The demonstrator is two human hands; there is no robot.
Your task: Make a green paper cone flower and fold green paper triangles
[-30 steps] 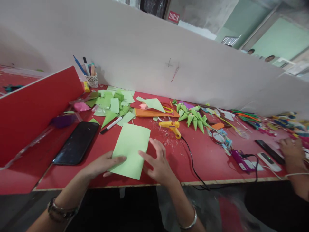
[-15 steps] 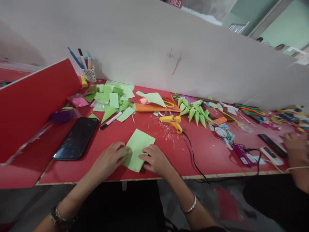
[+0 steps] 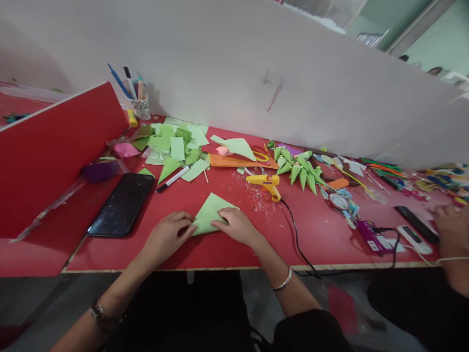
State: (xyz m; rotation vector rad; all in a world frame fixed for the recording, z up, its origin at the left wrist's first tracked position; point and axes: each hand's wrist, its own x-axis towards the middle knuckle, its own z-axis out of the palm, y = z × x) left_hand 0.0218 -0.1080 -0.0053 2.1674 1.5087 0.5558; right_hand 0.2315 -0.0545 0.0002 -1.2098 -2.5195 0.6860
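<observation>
Black phone (image 3: 122, 204) near red panel (image 3: 58, 156), patterned cup (image 3: 141, 108) of pens (image 3: 130, 84) by pale wall (image 3: 205, 63).

No legible text; no numbers

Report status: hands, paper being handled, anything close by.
Left hand at lower left corner of green paper; right hand on it. Paper folded over, on red table. Nearby: black phone left, yellow glue gun beyond right hand.

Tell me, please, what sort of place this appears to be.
Probably a craft workshop: a yellow glue gun, loose green paper pieces and a cluster of green paper cones lie on the red table.
</observation>
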